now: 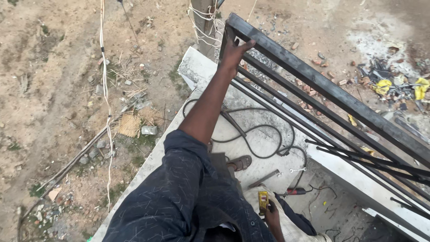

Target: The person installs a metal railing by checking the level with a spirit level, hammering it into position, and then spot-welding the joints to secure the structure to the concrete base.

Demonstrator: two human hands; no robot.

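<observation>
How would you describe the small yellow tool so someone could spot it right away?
Start at the long black metal railing gripped by the left hand, then drop to the concrete ledge beneath it. At the bottom, the right hand holds the yellow tool, the only bright yellow thing among grey cables and bars.

One view only, from a camera worn on the person's head. It looks steeply down from a height, past the dark sleeve [179, 197] close at the bottom edge, along the concrete ledge [251, 134] below. The black metal railing [322, 87] runs diagonally across the right side, near the lens; bare ground [49, 89] lies far beneath on the left.
</observation>
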